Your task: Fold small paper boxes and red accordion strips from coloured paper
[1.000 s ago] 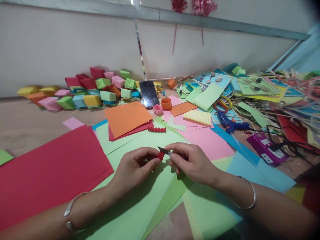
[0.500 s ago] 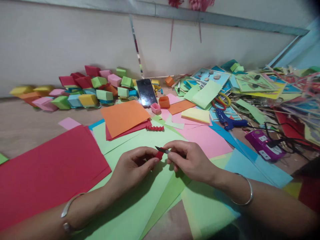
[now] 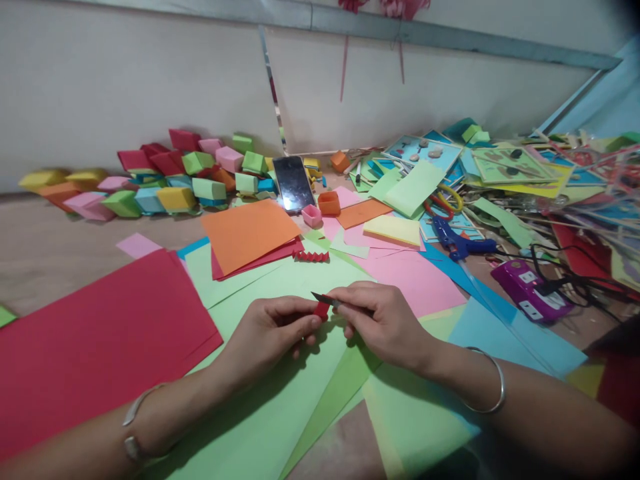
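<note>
Between thumb and fingers, my left hand [image 3: 280, 327] pinches a small red piece of folded paper [image 3: 321, 310]. My right hand [image 3: 383, 320] is closed on a craft knife [image 3: 326, 299], its dark pointed blade lying across the top of the red piece and aimed to the left. Both hands hover over light green paper sheets [image 3: 265, 400]. Just beyond them lies a zigzag-folded red paper strip [image 3: 311, 256]. An orange sheet [image 3: 253, 233] rests on red paper behind my left hand. How far the blade touches the red piece is hard to make out.
Large red sheets [image 3: 100, 347] lie at the left. Several coloured paper boxes and a phone [image 3: 293, 183] stand along the wall. To the right are a blue glue gun [image 3: 463, 243], scissors [image 3: 450, 200], a purple power strip [image 3: 530, 290] with cords, and pink paper [image 3: 415, 277].
My right hand's fingers have drawn back slightly from the red piece, while the knife stays over it. My left hand has shifted a little to the right, its lower fingers now showing more.
</note>
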{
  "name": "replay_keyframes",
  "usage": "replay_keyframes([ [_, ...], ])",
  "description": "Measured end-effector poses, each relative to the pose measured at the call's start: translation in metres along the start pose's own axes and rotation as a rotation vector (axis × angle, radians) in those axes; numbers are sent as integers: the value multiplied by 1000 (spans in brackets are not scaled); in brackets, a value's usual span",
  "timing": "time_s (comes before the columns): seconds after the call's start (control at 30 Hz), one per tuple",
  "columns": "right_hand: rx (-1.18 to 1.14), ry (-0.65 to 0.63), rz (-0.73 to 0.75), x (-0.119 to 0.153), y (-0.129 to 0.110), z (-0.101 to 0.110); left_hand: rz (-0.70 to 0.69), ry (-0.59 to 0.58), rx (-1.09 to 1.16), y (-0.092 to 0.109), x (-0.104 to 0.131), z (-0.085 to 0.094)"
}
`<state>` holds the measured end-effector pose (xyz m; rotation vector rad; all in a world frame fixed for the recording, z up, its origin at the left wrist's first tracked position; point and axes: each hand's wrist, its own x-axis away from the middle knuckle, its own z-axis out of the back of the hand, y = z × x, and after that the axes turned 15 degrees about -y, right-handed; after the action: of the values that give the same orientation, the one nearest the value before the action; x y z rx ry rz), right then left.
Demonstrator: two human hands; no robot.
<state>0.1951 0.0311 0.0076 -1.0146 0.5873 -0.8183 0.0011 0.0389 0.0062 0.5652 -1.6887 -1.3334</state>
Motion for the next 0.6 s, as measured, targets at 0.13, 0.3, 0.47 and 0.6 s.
replay_keyframes([
  [0.13, 263, 101, 157, 1, 1, -1, -65, 34, 30, -1, 0, -1],
  [0.3, 566, 202, 345, 0, 4, -6, -62, 35, 102, 1, 2, -3],
  [0.47, 956, 319, 496, -2, 3, -11, -35, 13, 198, 3, 3, -3],
  [0.6, 1127, 314, 505, 0, -1, -14, -32, -13, 309, 0, 3, -1],
])
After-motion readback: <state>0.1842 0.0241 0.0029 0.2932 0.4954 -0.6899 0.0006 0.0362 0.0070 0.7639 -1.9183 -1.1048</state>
